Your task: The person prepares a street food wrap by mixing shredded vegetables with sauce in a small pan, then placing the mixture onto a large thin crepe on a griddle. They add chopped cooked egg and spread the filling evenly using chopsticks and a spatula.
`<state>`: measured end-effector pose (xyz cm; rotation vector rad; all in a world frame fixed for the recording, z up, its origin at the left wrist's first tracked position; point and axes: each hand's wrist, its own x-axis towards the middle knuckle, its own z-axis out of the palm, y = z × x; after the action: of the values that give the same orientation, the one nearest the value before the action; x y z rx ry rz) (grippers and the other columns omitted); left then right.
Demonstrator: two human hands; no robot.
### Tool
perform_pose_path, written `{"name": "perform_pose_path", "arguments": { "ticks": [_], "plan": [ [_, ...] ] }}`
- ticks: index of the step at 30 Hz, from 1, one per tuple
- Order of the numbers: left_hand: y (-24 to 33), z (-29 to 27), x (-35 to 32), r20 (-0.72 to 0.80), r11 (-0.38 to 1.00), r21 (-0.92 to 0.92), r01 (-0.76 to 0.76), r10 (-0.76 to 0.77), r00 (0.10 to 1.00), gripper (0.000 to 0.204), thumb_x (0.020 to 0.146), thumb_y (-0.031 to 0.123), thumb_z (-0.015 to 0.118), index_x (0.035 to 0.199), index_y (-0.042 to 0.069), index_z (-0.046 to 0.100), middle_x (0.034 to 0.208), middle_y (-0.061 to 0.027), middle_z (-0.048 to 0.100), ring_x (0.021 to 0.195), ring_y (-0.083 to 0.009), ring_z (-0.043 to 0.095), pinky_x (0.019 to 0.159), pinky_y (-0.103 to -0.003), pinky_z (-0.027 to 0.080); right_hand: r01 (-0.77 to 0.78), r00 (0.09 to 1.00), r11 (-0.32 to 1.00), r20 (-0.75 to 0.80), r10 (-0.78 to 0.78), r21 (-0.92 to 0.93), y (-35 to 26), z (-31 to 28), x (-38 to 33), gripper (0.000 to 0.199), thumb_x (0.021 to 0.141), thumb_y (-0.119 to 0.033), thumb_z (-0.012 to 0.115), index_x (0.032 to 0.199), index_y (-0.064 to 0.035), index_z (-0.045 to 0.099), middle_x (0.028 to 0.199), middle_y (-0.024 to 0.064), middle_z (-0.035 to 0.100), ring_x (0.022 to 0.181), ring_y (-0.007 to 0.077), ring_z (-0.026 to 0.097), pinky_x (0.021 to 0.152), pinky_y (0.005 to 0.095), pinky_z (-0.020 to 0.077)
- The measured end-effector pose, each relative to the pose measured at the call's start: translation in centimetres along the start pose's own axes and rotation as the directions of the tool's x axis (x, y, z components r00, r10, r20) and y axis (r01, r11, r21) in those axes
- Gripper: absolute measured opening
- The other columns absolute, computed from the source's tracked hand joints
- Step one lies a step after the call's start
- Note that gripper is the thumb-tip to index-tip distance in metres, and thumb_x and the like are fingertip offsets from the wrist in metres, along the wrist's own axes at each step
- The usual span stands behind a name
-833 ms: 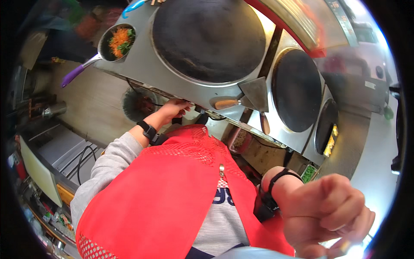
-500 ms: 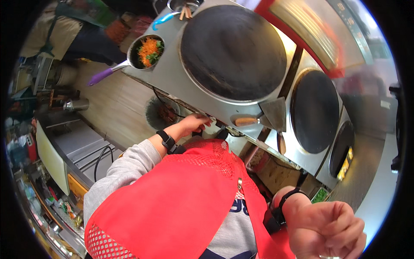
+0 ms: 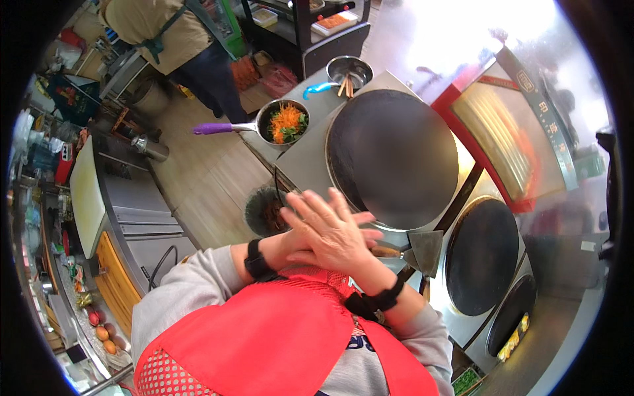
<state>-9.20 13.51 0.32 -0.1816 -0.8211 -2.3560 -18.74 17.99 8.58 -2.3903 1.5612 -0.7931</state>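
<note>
My two hands are laid across each other in front of the red apron (image 3: 257, 336). On top lies my right hand (image 3: 337, 241), its fingers stretched toward the upper left. Beneath it my left hand (image 3: 285, 245) is partly covered; its fingertips stick out on the right side. Neither hand shows anything in it. Just right of them a flat metal scraper (image 3: 424, 252) with a wooden handle rests on the counter edge. Beyond my hands is a large round black griddle (image 3: 396, 158). Two smaller griddles, a middle one (image 3: 483, 257) and an end one (image 3: 514, 310), sit to the right.
A purple-handled pan (image 3: 224, 129) holds orange shreds and green leaves. Behind it stands a metal bowl (image 3: 350, 71) with wooden sticks and a blue-handled tool. A bin (image 3: 259, 211) is on the floor. At upper left a person (image 3: 178, 46) stands. A red-framed case (image 3: 492, 142) stands at right.
My right hand has come from the lower right, loosely curled, to lie over my left hand with fingers extended. My left hand has come away from the counter edge. The view has shifted too.
</note>
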Motion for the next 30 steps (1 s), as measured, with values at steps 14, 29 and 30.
{"name": "perform_pose_path", "arguments": {
  "ticks": [14,29,30],
  "plan": [
    [11.2,6.1,-9.7,-0.048,-0.133,0.985,0.106,0.378,0.925,0.09,0.088,0.077,0.033,0.156,0.023,0.014,0.159,-0.0123,0.02,0.145,-0.033,0.02,0.116,-0.052,0.015,-0.443,0.849,-0.463,0.525,0.059,0.768,-7.1,10.9,7.6,0.081,0.099,-0.063,0.029,0.154,-0.0034,0.019,0.161,0.0125,0.016,0.149,0.0237,0.013,0.119,0.0409,0.0114],
    [30.4,-5.1,-0.8,-0.317,0.665,0.746,0.028,0.318,0.893,0.074,0.097,0.061,0.038,0.155,0.019,0.02,0.159,-0.0105,0.025,0.143,-0.0305,0.031,0.113,-0.044,0.032,-0.087,0.967,0.991,-0.249,0.058,-0.104,10.3,6.6,5.5,0.007,0.074,-0.008,0.066,0.081,-0.0084,0.067,0.096,0.0091,0.068,0.092,0.0283,0.065,0.084,0.0422,0.051],
    [31.3,-8.1,1.3,-0.348,0.338,0.906,0.254,0.254,0.903,0.075,0.096,0.059,0.044,0.154,0.017,0.024,0.158,-0.0116,0.026,0.142,-0.0326,0.03,0.114,-0.045,0.029,-0.221,0.932,0.973,-0.308,0.193,-0.058,12.9,5.5,6.1,0.005,0.075,-0.006,0.065,0.079,-0.0068,0.067,0.097,0.0103,0.069,0.091,0.0292,0.065,0.082,0.04,0.0519]
  ]
}}
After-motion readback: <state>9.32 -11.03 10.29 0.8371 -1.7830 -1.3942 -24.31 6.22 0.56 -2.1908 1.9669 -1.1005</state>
